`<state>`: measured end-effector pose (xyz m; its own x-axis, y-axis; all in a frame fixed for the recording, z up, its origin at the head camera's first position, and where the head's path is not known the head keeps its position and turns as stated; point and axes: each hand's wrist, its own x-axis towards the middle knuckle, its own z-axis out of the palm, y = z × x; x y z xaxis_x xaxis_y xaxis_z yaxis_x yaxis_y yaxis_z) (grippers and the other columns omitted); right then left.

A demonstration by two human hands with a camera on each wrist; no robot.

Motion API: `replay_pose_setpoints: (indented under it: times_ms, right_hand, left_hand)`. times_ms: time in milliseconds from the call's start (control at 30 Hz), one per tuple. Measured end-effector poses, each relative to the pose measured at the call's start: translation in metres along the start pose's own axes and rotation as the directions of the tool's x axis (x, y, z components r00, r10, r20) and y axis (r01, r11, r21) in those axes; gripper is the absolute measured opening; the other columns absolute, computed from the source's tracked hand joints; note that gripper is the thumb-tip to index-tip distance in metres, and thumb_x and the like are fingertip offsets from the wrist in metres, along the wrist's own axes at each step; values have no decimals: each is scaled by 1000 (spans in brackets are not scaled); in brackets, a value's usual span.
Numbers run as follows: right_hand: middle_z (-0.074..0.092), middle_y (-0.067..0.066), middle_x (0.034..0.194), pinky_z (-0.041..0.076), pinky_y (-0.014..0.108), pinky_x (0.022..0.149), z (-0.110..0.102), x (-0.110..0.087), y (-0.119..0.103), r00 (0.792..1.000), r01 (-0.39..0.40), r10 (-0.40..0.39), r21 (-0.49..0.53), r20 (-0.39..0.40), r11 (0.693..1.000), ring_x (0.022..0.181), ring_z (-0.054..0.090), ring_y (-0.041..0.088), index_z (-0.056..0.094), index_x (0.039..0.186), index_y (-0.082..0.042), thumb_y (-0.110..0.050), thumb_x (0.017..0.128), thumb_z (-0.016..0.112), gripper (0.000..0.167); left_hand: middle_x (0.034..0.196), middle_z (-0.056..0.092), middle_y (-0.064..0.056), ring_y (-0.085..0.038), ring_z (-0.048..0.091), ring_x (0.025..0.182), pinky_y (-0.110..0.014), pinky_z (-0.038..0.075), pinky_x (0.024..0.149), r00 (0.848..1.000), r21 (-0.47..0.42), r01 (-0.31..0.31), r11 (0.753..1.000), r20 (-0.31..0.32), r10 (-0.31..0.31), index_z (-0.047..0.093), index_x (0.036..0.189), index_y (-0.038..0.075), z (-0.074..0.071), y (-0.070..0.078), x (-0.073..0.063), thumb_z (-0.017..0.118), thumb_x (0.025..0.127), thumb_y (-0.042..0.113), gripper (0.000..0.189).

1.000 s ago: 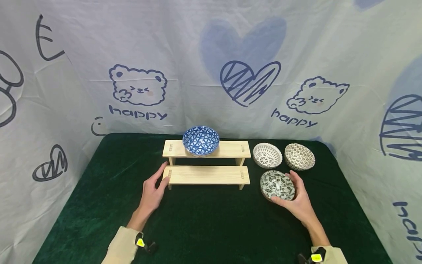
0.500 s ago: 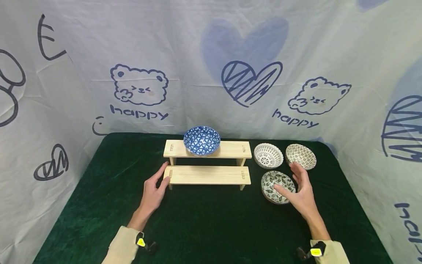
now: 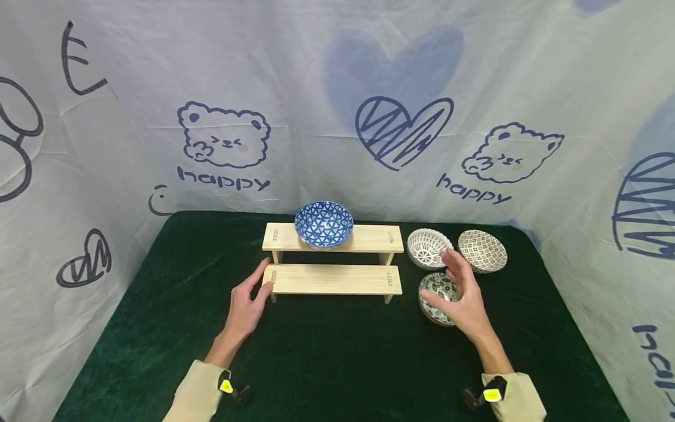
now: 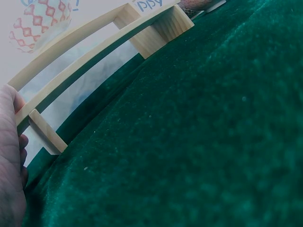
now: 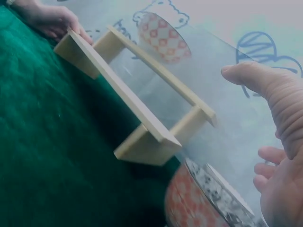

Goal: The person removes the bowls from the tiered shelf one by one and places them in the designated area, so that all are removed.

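Note:
My left hand [image 3: 246,308] grips the left end of the two-tier wooden stand [image 3: 332,279], its thumb at the front corner of the lower board. Over a bowl with a dark floral inside [image 3: 440,283], my right hand [image 3: 464,305] hovers with thumb and fingers spread, holding nothing and partly hiding it. That bowl's outside [image 5: 194,198] looks red and white in the right wrist view. On the upper board sits a blue bowl with white triangles [image 3: 323,223]; its outside [image 5: 163,38] bears a red diamond pattern. Behind my right fingertips is a white openwork-patterned bowl [image 3: 423,246].
A brown-patterned bowl [image 3: 482,249] stands at the back right, beside the white one. Dark green cloth [image 3: 337,357] covers the table. A white printed curtain [image 3: 311,105] hangs behind and along both sides.
My right hand has let go of the floral bowl, lifted, and shifted left above it towards the white bowl. The left hand stays at the stand's end.

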<state>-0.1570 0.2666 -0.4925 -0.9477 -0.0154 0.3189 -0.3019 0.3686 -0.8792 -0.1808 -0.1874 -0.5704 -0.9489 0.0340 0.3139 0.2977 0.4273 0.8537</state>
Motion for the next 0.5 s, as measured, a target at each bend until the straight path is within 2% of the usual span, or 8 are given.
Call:
replay_pose_setpoints:
  times_ms: [233,500]
  right_hand:
    - [34,15,168,28,14,119,18,10,-8,996,26,-29,30,85,999,155,31,31,28,163,-8,-1,85,84,97]
    - [34,9,169,29,24,124,34,25,-22,985,62,-71,64,160,996,156,31,28,30,164,-16,-4,84,85,98]
  left_hand:
    - [161,47,-8,-29,44,149,-55,32,121,1000,0,4,1000,-4,-4,46,158,10,0,1,0,57,108,17,52]
    - [160,47,-9,-29,44,149,-54,32,121,1000,-5,6,1000,-2,-6,46,158,10,0,2,0,57,108,17,52]
